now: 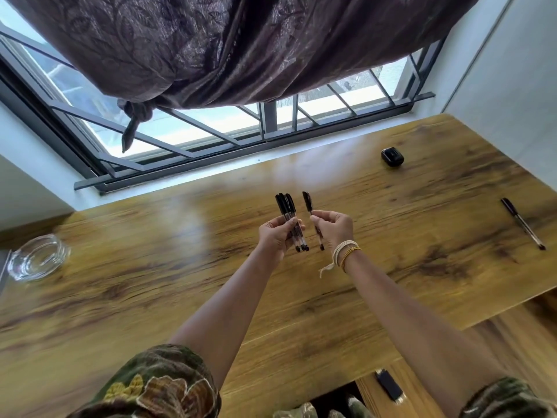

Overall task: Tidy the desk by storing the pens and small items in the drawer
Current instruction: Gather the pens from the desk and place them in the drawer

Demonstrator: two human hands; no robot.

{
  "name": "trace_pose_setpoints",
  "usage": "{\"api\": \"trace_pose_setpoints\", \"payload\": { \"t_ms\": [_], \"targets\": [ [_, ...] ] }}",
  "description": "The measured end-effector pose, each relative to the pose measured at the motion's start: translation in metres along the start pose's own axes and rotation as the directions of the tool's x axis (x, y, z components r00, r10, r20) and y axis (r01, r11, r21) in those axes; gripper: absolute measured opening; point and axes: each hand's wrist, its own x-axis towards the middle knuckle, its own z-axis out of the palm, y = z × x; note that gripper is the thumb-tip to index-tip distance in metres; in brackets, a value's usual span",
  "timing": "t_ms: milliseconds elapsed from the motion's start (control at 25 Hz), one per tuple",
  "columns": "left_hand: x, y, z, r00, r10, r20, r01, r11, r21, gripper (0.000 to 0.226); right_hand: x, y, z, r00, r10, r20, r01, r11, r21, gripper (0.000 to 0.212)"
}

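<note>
Wood-grain tabletop (150, 297) set beneath a barred window (211, 140) with a knotted brown patterned curtain (226, 46). Both forearms reach over the middle of the surface. Left hand (275, 235): fingers wrapped around a bundle of black-capped clear-barrelled pens (291, 218), held above the tabletop, long axes nearly upright in the view, caps toward the window, tips toward the person. Right hand (334, 226), with cream and yellow thread bands (346, 251) at the wrist: thumb and fingers pinching a single black-capped pen (310, 206) at mid-barrel, parallel to the bundle and just beside it, cap likewise toward the window. One more dark-capped pen (523, 223) lies flat near the right edge, axis diagonal, cap toward the window. Small glossy black rounded case (391, 157) at the far right; clear glass ashtray (37, 260) at the far left. Black lighter-like object (388, 384) rests on a lower wooden surface (422, 387) at the near edge. No legible writing on any item.
</note>
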Motion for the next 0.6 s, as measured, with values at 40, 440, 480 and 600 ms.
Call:
{"api": "trace_pose_setpoints", "payload": {
  "t_ms": [40, 440, 480, 600],
  "targets": [
    [-0.003, -0.001, -0.001, 1.000, -0.001, 0.008, 0.001, 1.000, -0.008, 0.021, -0.008, -0.002, 0.002, 1.000, 0.028, 0.013, -0.028, 0.997, 0.070, 0.015],
    [-0.024, -0.002, -0.018, 0.997, 0.015, 0.082, -0.018, 0.999, 0.031, 0.010, -0.035, -0.005, 0.022, 0.997, 0.051, 0.055, -0.057, 0.991, 0.120, 0.010],
    [-0.026, -0.002, -0.020, 0.996, 0.013, 0.092, -0.016, 0.999, 0.031, 0.010, -0.036, -0.005, 0.023, 0.997, 0.048, 0.058, -0.054, 0.993, 0.104, 0.010],
    [-0.027, 0.000, -0.025, 0.994, 0.005, 0.113, -0.011, 0.999, 0.047, 0.009, -0.035, -0.003, 0.024, 0.997, 0.056, 0.053, -0.059, 0.997, 0.046, 0.009]
  ]
}}
